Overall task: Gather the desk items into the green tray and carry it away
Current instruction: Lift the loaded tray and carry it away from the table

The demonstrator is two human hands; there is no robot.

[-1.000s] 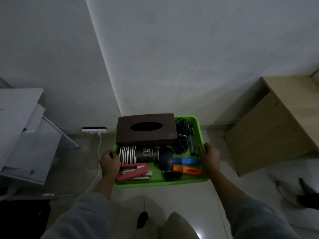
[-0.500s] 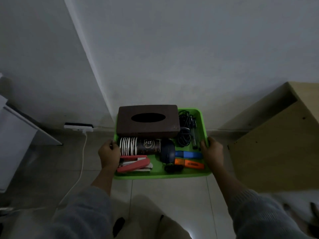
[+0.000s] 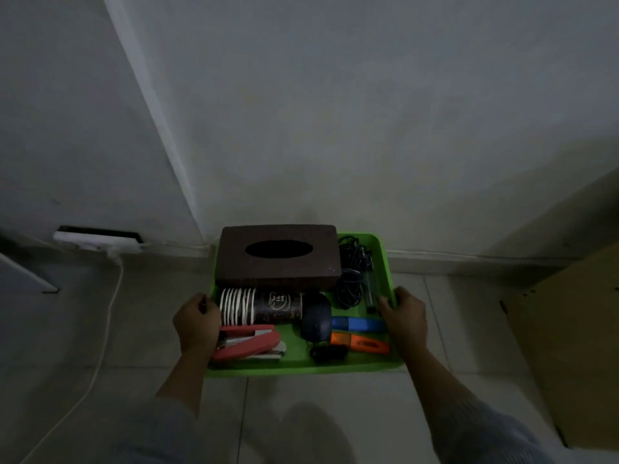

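I hold the green tray in the air above a tiled floor, close to a wall corner. My left hand grips its left rim and my right hand grips its right rim. Inside lie a brown tissue box at the back, a stack of dark paper cups on its side, a red stapler, a dark computer mouse, a blue marker, an orange marker, a small black clip and coiled black cables.
A white power strip lies by the wall at the left, with a white cord trailing over the floor. A light wooden cabinet stands at the right. The corner of a white piece of furniture shows at the far left.
The view has swung: the white furniture slid out to the left, the wooden cabinet moved to the right edge, and the wall corner looms closer. Both hands keep the same grip on the tray.
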